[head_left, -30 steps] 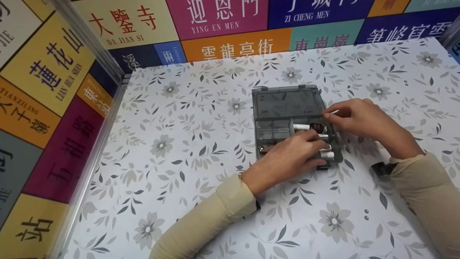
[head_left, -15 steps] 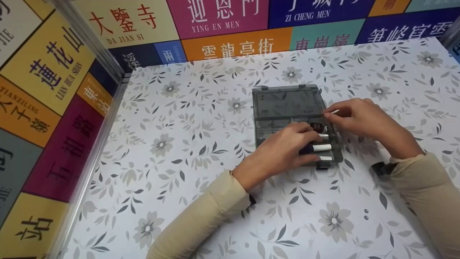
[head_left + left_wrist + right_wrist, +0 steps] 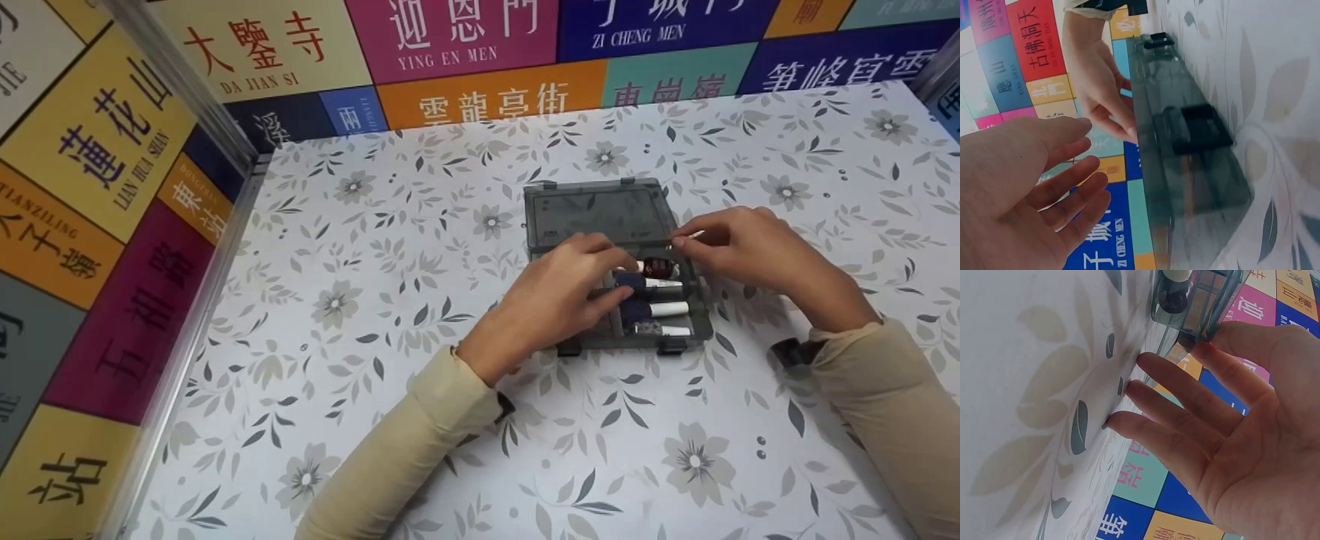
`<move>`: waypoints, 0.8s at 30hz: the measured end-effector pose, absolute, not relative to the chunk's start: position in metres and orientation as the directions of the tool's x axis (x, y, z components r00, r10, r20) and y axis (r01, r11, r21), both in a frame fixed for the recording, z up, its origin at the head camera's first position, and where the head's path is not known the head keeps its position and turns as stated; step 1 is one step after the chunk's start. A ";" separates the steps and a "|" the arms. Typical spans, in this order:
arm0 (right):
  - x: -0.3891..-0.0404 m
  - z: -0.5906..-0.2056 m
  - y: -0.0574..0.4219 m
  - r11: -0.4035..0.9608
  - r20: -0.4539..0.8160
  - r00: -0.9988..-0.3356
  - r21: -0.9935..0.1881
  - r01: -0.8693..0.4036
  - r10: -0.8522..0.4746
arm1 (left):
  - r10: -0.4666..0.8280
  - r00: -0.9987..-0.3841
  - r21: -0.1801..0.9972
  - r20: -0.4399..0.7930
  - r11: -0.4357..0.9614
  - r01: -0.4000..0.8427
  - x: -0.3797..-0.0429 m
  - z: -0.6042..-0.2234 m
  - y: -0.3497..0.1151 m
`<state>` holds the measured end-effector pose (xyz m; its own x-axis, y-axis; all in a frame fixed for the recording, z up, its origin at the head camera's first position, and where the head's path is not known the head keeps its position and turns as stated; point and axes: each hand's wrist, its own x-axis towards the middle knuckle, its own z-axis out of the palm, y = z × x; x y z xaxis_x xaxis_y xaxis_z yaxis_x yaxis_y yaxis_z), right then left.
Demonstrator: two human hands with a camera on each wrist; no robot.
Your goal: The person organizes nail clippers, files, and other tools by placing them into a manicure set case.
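A smoky grey see-through compartment box lies on the table, its lid folded back away from me. Several nail polish bottles rest in the right section: a dark red one, dark blue ones with pale caps and a speckled one. My left hand hovers over the box's left part and hides those compartments; in the left wrist view its loosely bent fingers hold nothing. With thumb and index finger, my right hand pinches the box's right edge near the hinge, other fingers spread at the tabletop.
White floral paper covers the table. Panels with coloured blocks and Chinese lettering stand along the back, and another panel borders the left side. Dark straps show at both cuffs.
My left hand has drawn leftward off the bottles, baring the blue and speckled ones and covering the left compartments. My right hand stays at the box's edge.
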<state>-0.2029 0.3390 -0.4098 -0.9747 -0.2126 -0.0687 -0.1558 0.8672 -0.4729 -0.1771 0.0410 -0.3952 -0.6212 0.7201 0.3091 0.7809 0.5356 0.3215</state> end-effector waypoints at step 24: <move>-0.202 -0.408 0.339 0.870 -0.093 -0.974 -0.474 -0.138 -0.206 | 0.571 -0.761 0.471 0.308 0.604 0.643 -0.210 -0.406 -0.016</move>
